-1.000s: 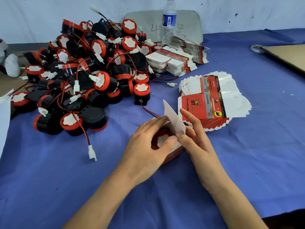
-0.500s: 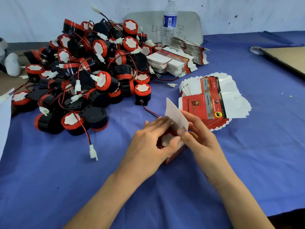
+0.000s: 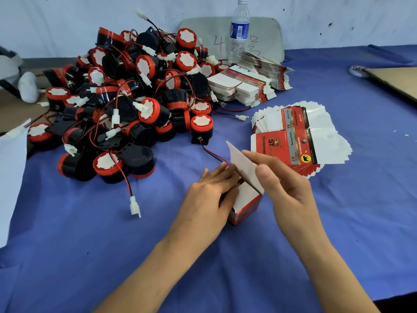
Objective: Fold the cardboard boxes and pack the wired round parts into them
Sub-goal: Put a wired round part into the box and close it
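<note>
A small red and white cardboard box point(image 3: 247, 205) stands on the blue cloth at the centre. My left hand point(image 3: 207, 202) lies over its left side, fingers stretched across the open top and pressing a side flap down. My right hand point(image 3: 286, 188) pinches the raised white lid flap point(image 3: 242, 166) between thumb and fingers. What is inside the box is hidden. A big heap of black and red wired round parts point(image 3: 135, 102) lies at the left. A fanned stack of flat boxes point(image 3: 297, 141) lies just right of the hands.
More flat box stacks point(image 3: 246, 86) and a water bottle point(image 3: 239, 28) stand at the back. A loose white connector point(image 3: 135, 205) on a red wire lies left of my left hand. A brown board point(image 3: 397, 81) sits at the far right, and white sheet point(image 3: 11, 177) at the left edge.
The red part seen in the box's open top is now covered by my left hand and a white flap. My right hand has raised the lid flap higher.
</note>
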`<state>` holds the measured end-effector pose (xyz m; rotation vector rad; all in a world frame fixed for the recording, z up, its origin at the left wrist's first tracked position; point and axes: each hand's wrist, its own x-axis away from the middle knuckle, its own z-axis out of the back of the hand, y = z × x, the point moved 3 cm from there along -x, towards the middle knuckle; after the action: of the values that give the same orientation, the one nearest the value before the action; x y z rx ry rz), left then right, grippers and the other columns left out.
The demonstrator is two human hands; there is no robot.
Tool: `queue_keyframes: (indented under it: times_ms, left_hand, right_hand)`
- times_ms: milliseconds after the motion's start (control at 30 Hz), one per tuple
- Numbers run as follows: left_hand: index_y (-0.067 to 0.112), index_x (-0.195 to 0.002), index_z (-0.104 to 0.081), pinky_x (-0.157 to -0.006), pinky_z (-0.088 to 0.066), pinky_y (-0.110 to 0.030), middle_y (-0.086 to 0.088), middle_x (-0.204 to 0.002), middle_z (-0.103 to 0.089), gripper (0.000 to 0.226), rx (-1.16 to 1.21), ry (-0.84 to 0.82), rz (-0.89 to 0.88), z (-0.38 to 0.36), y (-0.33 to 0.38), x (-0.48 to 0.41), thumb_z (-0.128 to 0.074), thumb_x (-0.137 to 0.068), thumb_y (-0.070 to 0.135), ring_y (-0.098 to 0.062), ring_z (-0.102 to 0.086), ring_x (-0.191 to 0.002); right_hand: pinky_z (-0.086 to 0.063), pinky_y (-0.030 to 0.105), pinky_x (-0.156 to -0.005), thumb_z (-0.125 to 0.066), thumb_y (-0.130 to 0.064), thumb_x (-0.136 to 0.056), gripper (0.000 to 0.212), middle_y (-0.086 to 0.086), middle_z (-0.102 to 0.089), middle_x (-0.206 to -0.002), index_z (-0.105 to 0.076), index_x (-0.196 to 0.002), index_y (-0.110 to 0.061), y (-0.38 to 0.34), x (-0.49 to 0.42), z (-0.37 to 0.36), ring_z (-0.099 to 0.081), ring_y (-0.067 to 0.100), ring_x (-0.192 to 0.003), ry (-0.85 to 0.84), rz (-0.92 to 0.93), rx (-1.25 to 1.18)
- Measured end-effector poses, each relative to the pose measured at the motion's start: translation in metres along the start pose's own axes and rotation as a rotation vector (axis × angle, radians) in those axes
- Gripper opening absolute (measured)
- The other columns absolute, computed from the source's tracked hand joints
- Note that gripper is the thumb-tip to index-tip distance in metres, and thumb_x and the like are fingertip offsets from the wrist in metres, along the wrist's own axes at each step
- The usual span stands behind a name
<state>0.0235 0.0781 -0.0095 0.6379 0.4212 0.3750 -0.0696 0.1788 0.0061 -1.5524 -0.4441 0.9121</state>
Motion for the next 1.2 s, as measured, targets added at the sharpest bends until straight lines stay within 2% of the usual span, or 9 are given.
queue_keyframes:
  times_ms: [100, 233, 467, 700, 833, 933, 1000, 1100, 1200]
  left_hand:
    - [0.018, -0.133, -0.056, -0.110, -0.002, -0.002, 0.015, -0.140, -0.041, 0.037, 0.006, 0.023, 0.001, -0.002, -0.002, 0.000, -0.055, -0.097, 0.010, 0.009, -0.020, -0.132]
    - [0.017, -0.132, -0.058, -0.109, -0.002, -0.001, 0.010, -0.141, -0.045, 0.036, 0.020, 0.032, -0.013, -0.003, -0.004, 0.000, -0.055, -0.097, 0.009, 0.008, -0.022, -0.131]
    - [0.019, -0.131, -0.059, -0.111, -0.003, -0.003, 0.010, -0.142, -0.046, 0.037, 0.046, 0.046, -0.033, -0.001, -0.004, 0.000, -0.055, -0.096, 0.008, 0.011, -0.022, -0.132]
    - [0.021, -0.128, -0.062, -0.119, -0.016, -0.027, 0.012, -0.142, -0.052, 0.035, 0.039, 0.028, -0.023, 0.002, 0.001, 0.000, -0.053, -0.097, 0.007, -0.004, -0.042, -0.135]
    - [0.019, -0.132, -0.058, -0.113, -0.004, -0.006, 0.007, -0.145, -0.045, 0.037, 0.043, 0.030, -0.022, 0.000, -0.001, 0.001, -0.053, -0.097, 0.009, 0.004, -0.024, -0.137]
    - [0.018, -0.133, -0.057, -0.112, -0.003, -0.005, 0.006, -0.145, -0.045, 0.036, 0.046, 0.035, -0.024, -0.001, -0.001, 0.001, -0.053, -0.097, 0.009, 0.006, -0.022, -0.134]
    - [0.018, -0.132, -0.059, -0.115, -0.007, -0.011, 0.007, -0.145, -0.046, 0.036, 0.052, 0.046, -0.023, -0.001, -0.002, 0.001, -0.054, -0.097, 0.009, 0.000, -0.027, -0.140]
    - [0.017, -0.130, -0.061, -0.118, -0.012, -0.018, 0.007, -0.144, -0.048, 0.035, 0.065, 0.068, -0.038, -0.002, -0.003, 0.001, -0.055, -0.096, 0.007, -0.004, -0.030, -0.140]
    - [0.016, -0.129, -0.060, -0.116, -0.011, -0.014, 0.005, -0.142, -0.050, 0.035, 0.074, 0.099, -0.045, -0.003, -0.004, 0.002, -0.057, -0.096, 0.008, 0.002, -0.026, -0.135]
  right_hand:
    - [-0.052, 0.021, -0.076, -0.056, -0.050, -0.088, 0.032, 0.007, -0.071, -0.088, -0.074, -0.090, -0.023, -0.013, -0.012, -0.005, -0.067, 0.015, -0.085, 0.102, -0.069, 0.026]
    - [-0.044, 0.039, -0.105, -0.055, -0.039, -0.092, 0.024, -0.009, -0.072, -0.106, -0.072, -0.104, -0.027, -0.017, -0.037, -0.004, -0.062, 0.006, -0.109, -0.057, -0.294, 0.065]
    - [-0.038, 0.032, -0.110, -0.055, -0.047, -0.087, 0.028, -0.018, -0.069, -0.113, -0.070, -0.108, -0.036, -0.009, -0.040, -0.016, -0.057, -0.002, -0.114, -0.240, -0.475, 0.030]
    - [-0.044, 0.011, -0.085, -0.053, -0.030, -0.097, 0.033, -0.023, -0.065, -0.107, -0.066, -0.121, -0.011, -0.006, -0.037, -0.023, -0.060, -0.007, -0.099, -0.115, -0.238, 0.363]
    - [-0.049, 0.016, -0.074, -0.050, -0.023, -0.099, 0.030, -0.031, -0.055, -0.058, -0.065, -0.123, -0.011, -0.010, -0.043, -0.016, -0.051, -0.010, -0.058, -0.012, -0.133, 0.498]
    - [-0.054, 0.030, -0.087, -0.055, -0.021, -0.097, 0.028, -0.010, -0.072, -0.097, -0.067, -0.121, -0.014, -0.013, -0.043, -0.014, -0.057, -0.005, -0.077, 0.024, -0.184, 0.421]
    - [-0.053, 0.020, -0.087, -0.059, -0.022, -0.094, 0.028, -0.004, -0.072, -0.109, -0.068, -0.119, -0.015, -0.013, -0.040, -0.016, -0.063, -0.003, -0.086, 0.030, -0.174, 0.447]
    - [-0.049, 0.015, -0.086, -0.062, -0.022, -0.093, 0.029, -0.007, -0.071, -0.110, -0.067, -0.121, -0.019, -0.008, -0.035, -0.020, -0.064, -0.002, -0.097, 0.096, -0.141, 0.525]
    - [-0.043, 0.008, -0.065, -0.058, -0.015, -0.095, 0.032, -0.012, -0.068, -0.078, -0.063, -0.126, -0.023, 0.000, -0.033, -0.019, -0.057, -0.006, -0.065, 0.209, -0.117, 0.559]
